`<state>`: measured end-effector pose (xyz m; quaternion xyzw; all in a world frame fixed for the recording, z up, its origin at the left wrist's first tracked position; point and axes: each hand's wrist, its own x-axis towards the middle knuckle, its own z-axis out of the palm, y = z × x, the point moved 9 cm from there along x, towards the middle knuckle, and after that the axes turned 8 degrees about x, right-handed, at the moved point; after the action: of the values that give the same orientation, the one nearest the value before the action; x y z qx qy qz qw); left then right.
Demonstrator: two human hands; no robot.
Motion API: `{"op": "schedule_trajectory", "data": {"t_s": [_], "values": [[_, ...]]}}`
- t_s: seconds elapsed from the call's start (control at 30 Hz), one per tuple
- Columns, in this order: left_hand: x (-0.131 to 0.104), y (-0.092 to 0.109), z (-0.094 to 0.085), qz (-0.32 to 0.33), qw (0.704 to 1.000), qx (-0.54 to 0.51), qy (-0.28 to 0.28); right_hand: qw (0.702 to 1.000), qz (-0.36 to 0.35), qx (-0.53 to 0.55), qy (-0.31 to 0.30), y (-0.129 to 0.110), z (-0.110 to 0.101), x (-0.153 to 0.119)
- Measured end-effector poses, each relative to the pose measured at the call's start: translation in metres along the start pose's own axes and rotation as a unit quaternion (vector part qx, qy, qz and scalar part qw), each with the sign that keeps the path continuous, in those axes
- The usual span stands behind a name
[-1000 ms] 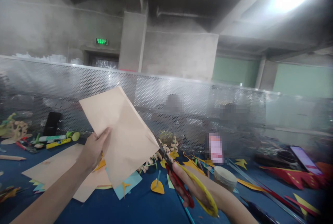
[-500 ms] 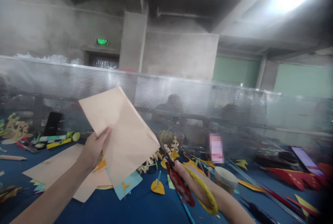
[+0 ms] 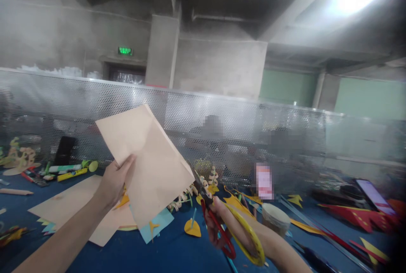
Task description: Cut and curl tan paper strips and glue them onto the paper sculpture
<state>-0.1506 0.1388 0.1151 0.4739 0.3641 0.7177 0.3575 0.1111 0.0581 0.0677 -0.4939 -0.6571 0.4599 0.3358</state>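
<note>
My left hand (image 3: 116, 182) pinches a cream sheet of paper (image 3: 152, 165) at its lower left edge, thumb on the near face, holding it tilted above the table. My right hand (image 3: 226, 222) is closed round scissors (image 3: 218, 220) with one red and one yellow handle loop. The scissor blades point up and left and meet the right corner of the sheet; whether they cut into it is too small to tell. Under the held sheet lie more cream sheets (image 3: 69, 203) and a light blue sheet (image 3: 157, 226).
A perforated metal screen (image 3: 127, 99) stands behind the blue table (image 3: 120, 260). A paper cup (image 3: 275, 218), phones, red paper (image 3: 352, 216) and a dark tool are on the right. Markers (image 3: 72, 174) and paper curls lie at the left. An orange paper piece (image 3: 192, 227) is near the middle.
The scissors' handles have shifted slightly, the red loop a little down and left. The held sheet and my left hand have hardly moved.
</note>
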Motion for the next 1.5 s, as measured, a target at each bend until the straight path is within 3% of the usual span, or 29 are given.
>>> {"op": "schedule_trajectory", "data": {"t_s": [0.2,0.43,0.73,1.03,1.17,1.5], "values": [[0.002,-0.004,0.004,-0.008,1.000,-0.012,-0.027,0.999,-0.016,-0.028,-0.018,-0.011,0.002,-0.005],[0.003,0.001,0.006,0.023,0.999,-0.004,-0.034,0.999,-0.021,-0.020,-0.027,0.001,-0.001,0.000],[-0.007,0.002,0.012,-0.039,0.998,-0.027,-0.052,1.000,-0.016,-0.024,-0.005,-0.005,-0.003,-0.003],[-0.003,0.002,0.008,-0.023,0.999,-0.024,-0.030,1.000,-0.014,-0.001,0.006,-0.003,0.001,0.002],[-0.002,0.001,0.009,-0.027,0.998,-0.039,-0.041,0.998,-0.021,0.049,0.011,0.001,0.001,0.005],[0.001,0.001,0.007,-0.005,0.998,-0.046,-0.049,0.998,-0.019,0.052,0.034,0.006,-0.006,0.007]]}}
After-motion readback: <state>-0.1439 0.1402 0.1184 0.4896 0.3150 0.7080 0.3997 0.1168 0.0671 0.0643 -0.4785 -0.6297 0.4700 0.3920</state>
